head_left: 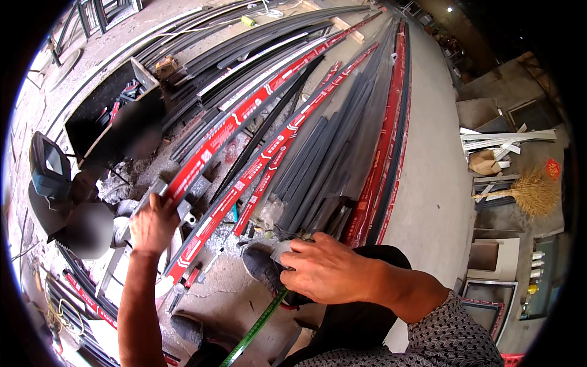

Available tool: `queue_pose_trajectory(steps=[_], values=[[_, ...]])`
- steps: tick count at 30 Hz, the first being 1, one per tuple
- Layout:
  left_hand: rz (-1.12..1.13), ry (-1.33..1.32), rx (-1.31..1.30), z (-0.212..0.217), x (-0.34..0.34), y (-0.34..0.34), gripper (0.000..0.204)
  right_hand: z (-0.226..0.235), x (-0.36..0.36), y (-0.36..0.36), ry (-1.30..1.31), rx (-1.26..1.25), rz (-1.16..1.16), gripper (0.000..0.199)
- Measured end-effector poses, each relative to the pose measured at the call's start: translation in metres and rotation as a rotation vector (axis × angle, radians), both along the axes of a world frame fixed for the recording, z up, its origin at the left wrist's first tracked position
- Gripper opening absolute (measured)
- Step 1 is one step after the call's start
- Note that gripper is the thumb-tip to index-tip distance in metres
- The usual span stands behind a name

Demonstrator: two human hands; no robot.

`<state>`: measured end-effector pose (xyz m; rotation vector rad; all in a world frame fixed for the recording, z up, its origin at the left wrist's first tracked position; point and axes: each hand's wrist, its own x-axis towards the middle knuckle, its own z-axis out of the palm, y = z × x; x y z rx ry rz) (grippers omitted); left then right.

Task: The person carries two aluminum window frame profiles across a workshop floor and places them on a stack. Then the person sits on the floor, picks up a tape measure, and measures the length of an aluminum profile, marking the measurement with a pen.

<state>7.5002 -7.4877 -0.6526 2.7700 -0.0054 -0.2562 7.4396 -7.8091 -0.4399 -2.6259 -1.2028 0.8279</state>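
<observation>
Nearest lies my patterned sleeve. My left hand closes over the near end of a red-filmed bar running away from me, a grip that would steady it. My right hand curls around a grey object, perhaps a tape case, mostly hidden; the green tape beneath slants down, cut off at the lower edge.
</observation>
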Motion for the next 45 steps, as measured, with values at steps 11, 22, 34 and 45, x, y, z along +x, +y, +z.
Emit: queue_pose_trajectory(steps=[11,22,34,45], values=[[0.067,-0.339,0.188,-0.036,0.082,0.008,0.04,0.009,0.004,0.01,0.027,-0.033,0.01,0.011],[0.049,-0.101,-0.06,-0.075,-0.041,-0.034,0.035,0.015,0.003,0.015,0.04,-0.009,-0.013,0.011],[0.208,-0.157,-0.208,-0.065,-0.017,-0.03,0.041,0.019,0.002,0.02,0.052,0.007,-0.029,0.012],[0.278,-0.295,-0.012,-0.031,0.026,-0.029,0.044,0.017,0.002,0.017,0.062,0.004,-0.019,0.009]])
